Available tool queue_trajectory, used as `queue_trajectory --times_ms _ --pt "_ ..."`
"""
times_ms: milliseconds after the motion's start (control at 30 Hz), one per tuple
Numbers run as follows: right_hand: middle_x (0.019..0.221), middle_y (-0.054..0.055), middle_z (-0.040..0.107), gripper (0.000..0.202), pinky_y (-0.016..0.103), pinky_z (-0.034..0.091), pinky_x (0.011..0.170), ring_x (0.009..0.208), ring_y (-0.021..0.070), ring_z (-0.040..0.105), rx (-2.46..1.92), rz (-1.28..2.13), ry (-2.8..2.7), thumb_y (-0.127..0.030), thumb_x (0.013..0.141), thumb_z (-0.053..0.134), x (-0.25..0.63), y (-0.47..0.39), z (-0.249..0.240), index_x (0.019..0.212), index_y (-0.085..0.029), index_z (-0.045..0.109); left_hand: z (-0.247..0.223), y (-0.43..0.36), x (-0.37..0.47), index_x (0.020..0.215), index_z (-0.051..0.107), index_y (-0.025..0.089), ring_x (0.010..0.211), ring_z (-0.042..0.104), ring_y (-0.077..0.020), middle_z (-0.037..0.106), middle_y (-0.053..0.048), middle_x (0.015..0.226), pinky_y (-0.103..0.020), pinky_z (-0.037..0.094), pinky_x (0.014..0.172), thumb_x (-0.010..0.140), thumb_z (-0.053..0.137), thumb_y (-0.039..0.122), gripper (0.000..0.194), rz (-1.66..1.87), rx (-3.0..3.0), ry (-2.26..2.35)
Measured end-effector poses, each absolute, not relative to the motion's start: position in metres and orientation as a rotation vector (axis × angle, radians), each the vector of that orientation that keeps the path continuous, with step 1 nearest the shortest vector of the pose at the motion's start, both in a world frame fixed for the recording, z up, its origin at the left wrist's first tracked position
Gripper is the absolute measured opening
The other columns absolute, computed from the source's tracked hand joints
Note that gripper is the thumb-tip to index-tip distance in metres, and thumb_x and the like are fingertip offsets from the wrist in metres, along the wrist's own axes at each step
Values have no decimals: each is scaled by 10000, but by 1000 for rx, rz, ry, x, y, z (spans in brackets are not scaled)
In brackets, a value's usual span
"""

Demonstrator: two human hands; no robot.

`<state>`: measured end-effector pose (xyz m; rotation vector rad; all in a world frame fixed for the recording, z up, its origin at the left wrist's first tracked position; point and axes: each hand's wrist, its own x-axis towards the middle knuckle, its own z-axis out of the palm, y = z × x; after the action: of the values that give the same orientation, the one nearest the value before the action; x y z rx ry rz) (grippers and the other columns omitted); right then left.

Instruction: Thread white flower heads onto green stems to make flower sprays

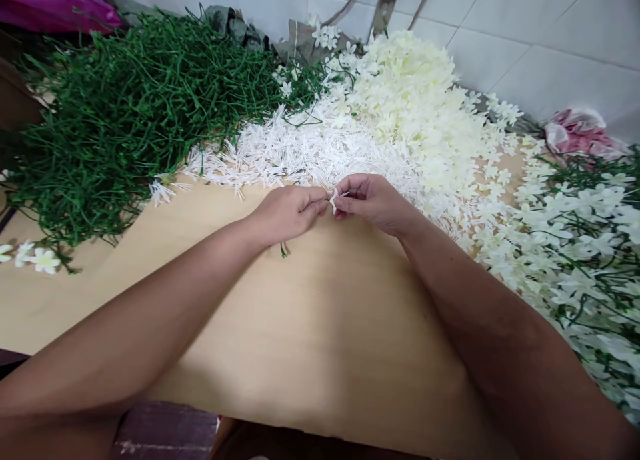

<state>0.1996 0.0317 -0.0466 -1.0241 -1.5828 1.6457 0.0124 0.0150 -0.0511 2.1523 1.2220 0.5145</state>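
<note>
My left hand (287,213) is closed in a pinch on a thin green artificial stem (283,250), whose lower end pokes out beneath the palm. Facing it, my right hand (373,201) pinches a small white artificial flower piece (334,201) between thumb and fingers. The fingertips of both hands almost meet at the stem's tip, and the white piece is at that spot. Whether it is a petal or a stamen piece is too small to tell. Just beyond my hands lies a heap of white stamen-like pieces (310,150).
A big tangle of green stems (165,87) fills the back left. Pale yellow-white blossoms (415,100) are heaped at the back right, against a tiled wall (525,20). Assembled white flowers on stems (580,280) pile up at right. Brown cardboard (310,327) covers the work surface.
</note>
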Motion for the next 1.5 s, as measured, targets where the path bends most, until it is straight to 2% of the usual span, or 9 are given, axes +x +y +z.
queue_trajectory --times_ms 233,467,800,1167,1367,1500 --pt "579 -18 619 347 227 522 607 578 89 612 -1004 1573 -1564 -374 571 829 197 31 -52 675 -154 583 -49 18 12 664 514 167 640 454 -119 484 16 636 -249 355 645 857 415 324 267 583 1917 1084" --pt "620 -4 651 391 235 525 633 622 99 623 -1000 1608 -1571 -484 589 795 199 32 -50 672 -165 585 -46 18 15 701 521 166 688 481 -117 527 1 694 -244 380 697 888 373 286 267 649 1884 1072" --pt "601 -8 637 342 238 478 619 612 101 600 -1018 1565 -1682 -381 562 830 198 29 -46 652 -163 583 -51 17 14 620 482 174 602 428 -111 472 23 596 -248 329 605 857 418 302 276 583 1963 1107" --pt "583 -14 585 357 237 374 550 556 86 503 -1073 1441 -1665 -399 560 816 190 27 -55 618 -162 555 -50 14 17 571 428 181 558 395 -106 431 30 551 -242 298 556 837 421 295 289 584 1903 1180" --pt "565 -31 570 401 226 371 536 545 75 496 -1074 1477 -1641 -420 515 833 186 26 -54 599 -163 537 -46 13 16 561 402 181 529 343 -95 372 40 532 -234 279 536 816 416 246 263 591 1816 1127" --pt "590 -12 605 415 232 418 562 584 96 560 -1060 1564 -1613 -421 517 833 184 27 -49 626 -166 524 -43 13 15 569 413 183 516 323 -89 356 46 526 -231 285 535 817 449 301 278 599 1730 1061"
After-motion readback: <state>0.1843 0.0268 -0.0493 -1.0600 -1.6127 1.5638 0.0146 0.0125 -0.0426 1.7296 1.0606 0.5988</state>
